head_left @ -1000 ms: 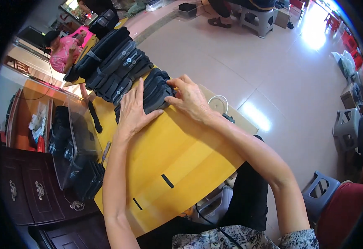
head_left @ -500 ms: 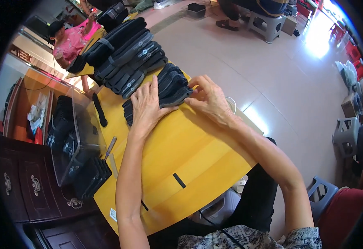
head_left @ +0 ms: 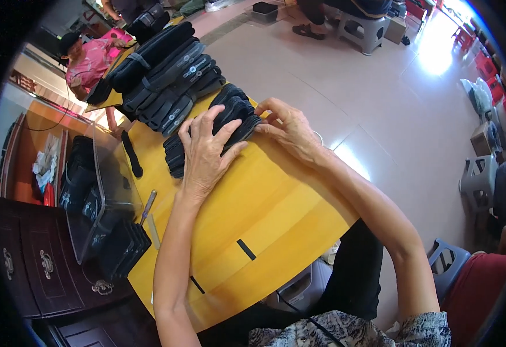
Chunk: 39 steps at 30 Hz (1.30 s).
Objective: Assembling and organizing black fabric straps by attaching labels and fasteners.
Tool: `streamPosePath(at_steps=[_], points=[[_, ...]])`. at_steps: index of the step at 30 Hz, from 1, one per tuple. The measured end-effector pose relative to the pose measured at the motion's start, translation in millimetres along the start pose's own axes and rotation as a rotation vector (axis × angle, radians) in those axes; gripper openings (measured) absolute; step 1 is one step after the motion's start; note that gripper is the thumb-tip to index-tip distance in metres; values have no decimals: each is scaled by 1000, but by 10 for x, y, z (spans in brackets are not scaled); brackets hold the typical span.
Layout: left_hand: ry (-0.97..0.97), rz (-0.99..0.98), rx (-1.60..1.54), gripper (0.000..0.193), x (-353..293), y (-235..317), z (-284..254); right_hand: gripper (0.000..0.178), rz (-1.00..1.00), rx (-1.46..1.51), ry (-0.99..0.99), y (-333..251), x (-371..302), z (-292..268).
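A stack of black padded fabric straps (head_left: 234, 109) lies across the yellow table, its layers pressed together. My left hand (head_left: 205, 151) rests over the near side of the stack, fingers spread apart. At the stack's right end, my right hand (head_left: 289, 128) has its fingers curled and pinching the edge of the straps; the fingertips are partly hidden. Behind it rises a taller pile of bundled black and grey padded straps (head_left: 169, 87), some with a pale printed mark. A single black strap (head_left: 131, 153) lies left of my left hand.
On the yellow table (head_left: 287, 214) are two short black strips (head_left: 246, 249) and a tool with a slim handle (head_left: 148, 206). A clear plastic bin (head_left: 114, 173) holding black pieces stands at the left edge, beside dark drawers (head_left: 45, 260). A person in pink (head_left: 91, 61) sits beyond.
My left hand's fingers have spread and bent over the stack, where they were straighter before. The right hand stays at the stack's end. The whole view has shifted slightly.
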<state>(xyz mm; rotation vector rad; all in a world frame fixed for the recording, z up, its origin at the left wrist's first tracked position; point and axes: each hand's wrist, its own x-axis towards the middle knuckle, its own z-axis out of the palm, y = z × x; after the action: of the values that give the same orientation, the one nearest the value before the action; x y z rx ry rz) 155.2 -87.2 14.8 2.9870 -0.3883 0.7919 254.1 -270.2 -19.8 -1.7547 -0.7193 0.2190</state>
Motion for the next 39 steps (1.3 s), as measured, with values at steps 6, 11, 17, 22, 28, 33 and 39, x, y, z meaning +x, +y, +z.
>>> streamPosePath(at_steps=[6, 11, 17, 22, 28, 33, 39], points=[[-65, -102, -37, 33, 49, 209, 121, 27, -182, -110, 52, 142, 13, 31], [67, -155, -146, 29, -7, 165, 197, 25, -242, -147, 56, 154, 44, 33], [82, -125, -201, 22, -71, 206, 165, 19, -362, -190, -16, 194, 111, -42], [365, -319, -438, 19, -34, 209, -108, 12, -158, 175, -62, 147, 107, -16], [579, -595, -879, 20, -311, 194, -648, 17, -272, -75, -21, 253, 98, -62], [747, -578, -1151, 36, -659, -28, -953, 16, -372, -143, -55, 183, 126, -43], [978, -602, -1410, 44, -1016, -240, -1038, 16, -3, 35, -100, 20, 80, -87]])
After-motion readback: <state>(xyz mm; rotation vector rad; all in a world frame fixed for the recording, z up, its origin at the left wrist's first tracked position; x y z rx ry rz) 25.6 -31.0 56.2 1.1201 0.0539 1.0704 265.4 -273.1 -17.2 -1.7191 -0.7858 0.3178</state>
